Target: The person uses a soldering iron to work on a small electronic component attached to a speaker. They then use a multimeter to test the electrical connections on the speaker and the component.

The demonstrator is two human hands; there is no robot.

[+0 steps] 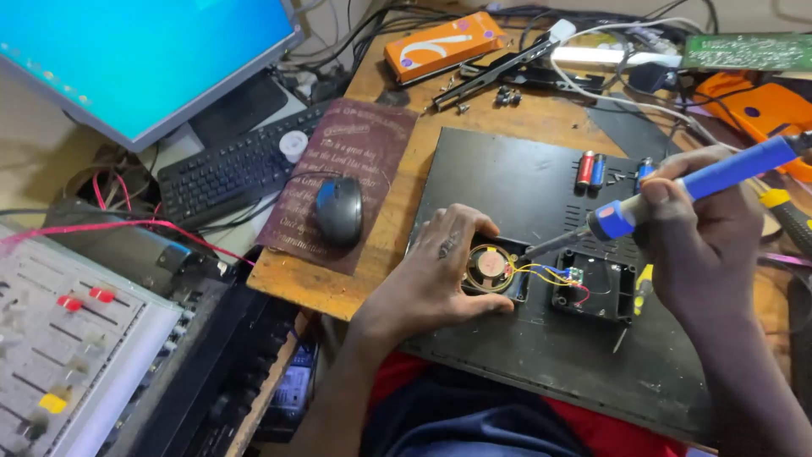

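At frame centre, the left hand (440,271) has its grip closed around a small speaker (489,269) on a black panel (507,182). The right hand (706,241), right of centre, grips a blue soldering iron (677,193) tightly, tip at the speaker's edge.

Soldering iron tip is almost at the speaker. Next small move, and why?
Probably ease the soldering iron tip the last bit onto the speaker edge where the yellow wires meet it. The right hand holds the iron just short of it, and the left hand steadies the speaker.
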